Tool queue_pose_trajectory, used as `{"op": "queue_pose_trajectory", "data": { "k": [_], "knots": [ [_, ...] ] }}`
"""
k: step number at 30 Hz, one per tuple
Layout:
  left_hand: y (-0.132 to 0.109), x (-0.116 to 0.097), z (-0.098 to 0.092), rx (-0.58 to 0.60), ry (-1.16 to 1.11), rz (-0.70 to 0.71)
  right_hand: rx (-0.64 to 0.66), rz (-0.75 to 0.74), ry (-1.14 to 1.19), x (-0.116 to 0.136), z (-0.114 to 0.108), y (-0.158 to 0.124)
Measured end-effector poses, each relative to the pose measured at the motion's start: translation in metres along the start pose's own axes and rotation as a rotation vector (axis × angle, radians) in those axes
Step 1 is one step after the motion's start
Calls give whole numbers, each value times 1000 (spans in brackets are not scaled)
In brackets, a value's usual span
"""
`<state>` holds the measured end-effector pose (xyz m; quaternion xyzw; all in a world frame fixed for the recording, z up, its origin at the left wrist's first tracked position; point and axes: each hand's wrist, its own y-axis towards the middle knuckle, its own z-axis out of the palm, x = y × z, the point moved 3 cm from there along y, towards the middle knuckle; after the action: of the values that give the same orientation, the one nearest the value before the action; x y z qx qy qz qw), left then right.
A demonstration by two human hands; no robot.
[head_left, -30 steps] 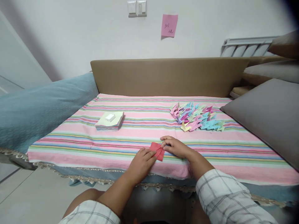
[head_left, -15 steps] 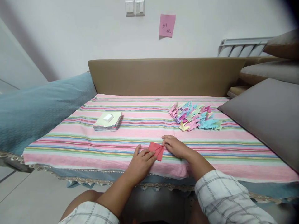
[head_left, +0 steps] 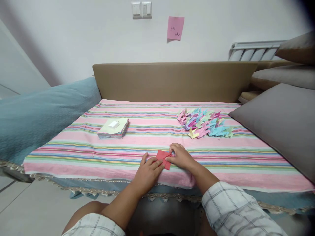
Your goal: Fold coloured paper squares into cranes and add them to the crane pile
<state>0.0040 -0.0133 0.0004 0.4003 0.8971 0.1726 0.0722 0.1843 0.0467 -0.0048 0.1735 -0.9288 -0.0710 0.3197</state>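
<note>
A small folded square of red origami paper (head_left: 161, 155) lies on the striped cloth near its front edge, with crease lines running to its right corner. My left hand (head_left: 148, 171) rests flat on the paper's left and lower part, fingers stretched out and thumb spread apart. At the right corner, my right hand (head_left: 181, 156) pinches the paper between thumb and curled fingers. The fingertips partly cover that corner, so the fold beneath them is hidden.
Several folded paper cranes (head_left: 203, 123) in mixed colours cluster at the back right. A stack of paper squares (head_left: 104, 131) with a small white box (head_left: 114, 124) on top sits at the left. Grey cushions (head_left: 278, 127) line the right side.
My right thumb has come forward onto the paper, and the hand has shifted slightly left at the corner. My left hand has stayed in place.
</note>
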Motion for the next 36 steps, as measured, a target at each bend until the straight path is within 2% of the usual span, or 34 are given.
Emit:
{"op": "queue_pose_trajectory", "data": {
  "k": [9,12,15,18,20,22,25,27,31,36],
  "knots": [
    [0,1,3,-33,-12,-9,-6,44,70,-11,-12,6],
    [-2,2,5,-36,-22,-7,-117,58,96,-13,-20,5],
    [-2,3,6,-31,-40,-9,-242,-85,161,0,-27,-1],
    [-2,2,5,-20,-81,-8,-64,-330,179,25,-18,-10],
    [-3,3,2,-17,-146,-46,44,-360,138,35,-9,-15],
    [-4,6,-3,-38,-232,-148,96,-365,110,39,-1,-17],
    [-6,15,-10,-113,-317,-339,119,-390,84,40,4,-16],
    [-7,20,-13,-148,-334,-417,122,-408,73,40,6,-15],
    [-7,28,-11,-141,-342,-495,128,-430,57,39,7,-15],
    [-6,31,-7,-133,-355,-524,127,-412,42,40,8,-16]
  ]
}}
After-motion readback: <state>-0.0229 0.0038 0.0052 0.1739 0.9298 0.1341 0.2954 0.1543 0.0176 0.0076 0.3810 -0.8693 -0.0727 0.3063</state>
